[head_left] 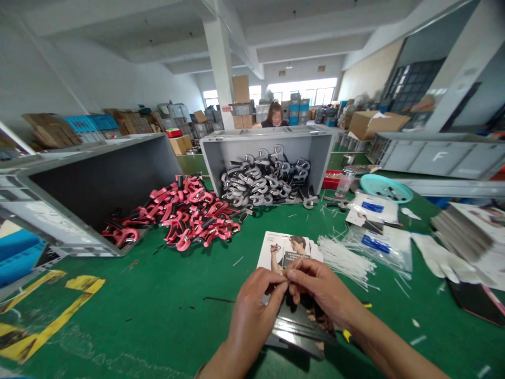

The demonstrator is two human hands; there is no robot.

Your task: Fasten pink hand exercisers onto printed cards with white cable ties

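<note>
Nearest: both hands meet over the card stack [290, 321], centre front of the table [169, 310]. Right hand [317, 281] pinches a thin pale tie [300, 261] by thumb and fingertips. Left hand [256, 300] has thumb and index together at the same spot; can't tell whether it grips tie or card.

Clearance: left side is good, bare green from the left wrist out to the yellow tape [59, 316], bar a thin black strand [216, 299]. Right side is tight: the white tie pile [347, 260] sits just beside the stack's far right corner, then a white glove [440, 258] and a dark flat item [475, 301] further right.

Stack orientation: long axis runs near to far, slightly skewed; printed picture end points away, print upright to the wearer. Edges uneven, cards slightly fanned.

Beyond the stack: short bare strip, then the red-handled tool heap [197, 213] spilling from the left crate [94, 192], which is tipped on its side. Grey tools [260, 181] fill the centre crate [266, 136], also open toward the wearer. Plastic bags [379, 245] and turquoise tray [374, 184] right.

Farthest: a co-worker [273, 117] behind the centre crate.
</note>
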